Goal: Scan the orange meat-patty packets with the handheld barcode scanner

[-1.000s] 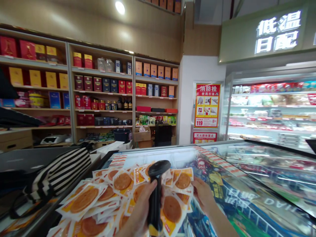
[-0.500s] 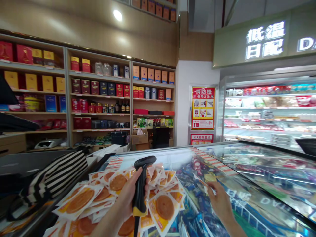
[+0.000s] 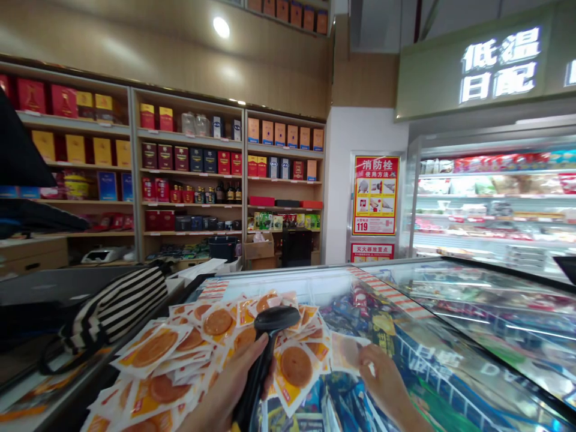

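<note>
My left hand (image 3: 245, 375) is wrapped round the handle of a black barcode scanner (image 3: 270, 327), its head pointing up and away from me. Behind and to the left of it spreads a heap of flat food packets (image 3: 157, 354), each with a round brown disc showing through a white and yellow wrapper. My right hand (image 3: 382, 375) pinches the edge of one such packet (image 3: 345, 353), which is blurred and pale, just right of the heap. Below that hand lie blue bagged goods (image 3: 346, 396) inside the chest freezer (image 3: 310, 273).
A black-and-white striped bag (image 3: 121, 306) lies left of the freezer. A glass lid with a dark frame (image 3: 490, 360) covers its right part. Shelves of boxed goods (image 3: 193, 159) stand behind, with a red fire-hydrant poster (image 3: 375, 195) and a lit chilled cabinet (image 3: 490, 210) to the right.
The packet in my right hand has come down and left towards the heap, its face now showing. The scanner has moved lower and tilted. The view has shifted slightly left.
</note>
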`<state>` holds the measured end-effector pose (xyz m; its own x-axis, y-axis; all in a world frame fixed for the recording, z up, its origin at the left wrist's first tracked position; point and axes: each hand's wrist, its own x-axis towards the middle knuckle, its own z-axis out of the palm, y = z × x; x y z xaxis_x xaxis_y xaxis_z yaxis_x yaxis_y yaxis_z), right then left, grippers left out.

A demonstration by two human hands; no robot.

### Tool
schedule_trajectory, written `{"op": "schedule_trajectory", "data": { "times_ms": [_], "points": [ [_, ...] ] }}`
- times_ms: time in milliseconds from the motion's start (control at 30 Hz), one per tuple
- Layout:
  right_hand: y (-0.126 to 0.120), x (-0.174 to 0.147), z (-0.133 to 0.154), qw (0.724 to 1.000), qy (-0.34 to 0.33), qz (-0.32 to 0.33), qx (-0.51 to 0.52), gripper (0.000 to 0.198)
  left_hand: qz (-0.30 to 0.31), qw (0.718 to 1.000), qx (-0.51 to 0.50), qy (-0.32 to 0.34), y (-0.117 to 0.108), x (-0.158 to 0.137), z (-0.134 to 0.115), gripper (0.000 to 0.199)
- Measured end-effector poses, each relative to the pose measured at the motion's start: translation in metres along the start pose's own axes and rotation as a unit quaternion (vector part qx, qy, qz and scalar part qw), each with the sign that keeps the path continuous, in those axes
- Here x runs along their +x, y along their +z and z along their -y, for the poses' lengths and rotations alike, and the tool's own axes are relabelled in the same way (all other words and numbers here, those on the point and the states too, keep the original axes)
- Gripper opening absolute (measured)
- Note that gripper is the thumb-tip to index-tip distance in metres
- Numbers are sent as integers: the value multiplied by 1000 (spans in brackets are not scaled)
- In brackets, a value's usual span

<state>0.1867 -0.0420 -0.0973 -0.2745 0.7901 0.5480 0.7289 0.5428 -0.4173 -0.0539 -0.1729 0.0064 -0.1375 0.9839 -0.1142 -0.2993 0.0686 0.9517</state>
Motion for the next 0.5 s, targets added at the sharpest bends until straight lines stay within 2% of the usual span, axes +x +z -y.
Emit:
{"op": "schedule_trajectory", "data": {
  "times_ms": [100, 167, 267, 400, 500],
  "points": [
    [2, -4, -8, 993, 96, -27, -63, 25, 14, 1000, 4, 6, 3, 6, 12, 35],
    [4, -7, -11, 981, 156, -42, -107, 42, 32, 999, 3, 7, 5, 12, 20, 35],
    [10, -6, -8, 978, 168, -22, -123, 56, 56, 998, -4, 2, 7, 21, 29, 37],
    [15, 4, -2, 976, 188, -6, -111, 61, 70, 998, -4, 2, 7, 24, 32, 41],
    [14, 12, -5, 976, 206, -26, -63, 62, 78, 997, -3, 4, 6, 20, 27, 39]
  ]
}}
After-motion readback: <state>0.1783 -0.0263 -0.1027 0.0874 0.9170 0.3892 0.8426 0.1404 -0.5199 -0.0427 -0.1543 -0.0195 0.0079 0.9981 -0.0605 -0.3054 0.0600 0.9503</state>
